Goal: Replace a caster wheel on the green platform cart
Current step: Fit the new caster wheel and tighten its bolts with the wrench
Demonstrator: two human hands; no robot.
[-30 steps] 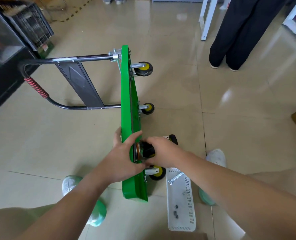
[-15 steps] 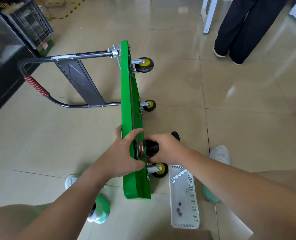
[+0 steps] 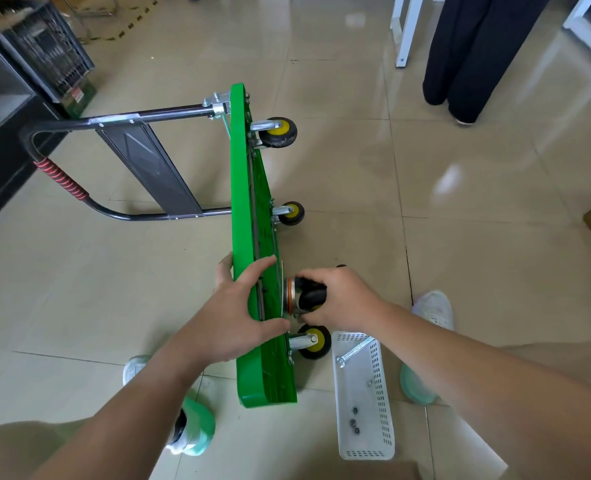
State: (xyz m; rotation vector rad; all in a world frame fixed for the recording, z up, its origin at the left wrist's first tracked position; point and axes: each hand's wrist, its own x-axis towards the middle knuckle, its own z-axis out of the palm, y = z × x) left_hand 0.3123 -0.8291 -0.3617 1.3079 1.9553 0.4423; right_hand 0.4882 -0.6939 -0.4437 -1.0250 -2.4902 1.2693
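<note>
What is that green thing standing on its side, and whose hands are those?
The picture comes from a camera worn on a person's head, so you are looking down at that person's own two hands. The green thing is a platform cart, tipped up on its edge on the tiled floor, with its wheels sticking out sideways. The left hand grips the cart's edge to steady it. The right hand holds a black caster wheel up to the cart's underside, where a wheel belongs. Three yellow-hubbed wheels are fixed on. Beside the cart, a white basket holds a wrench and some small metal bits.
</note>
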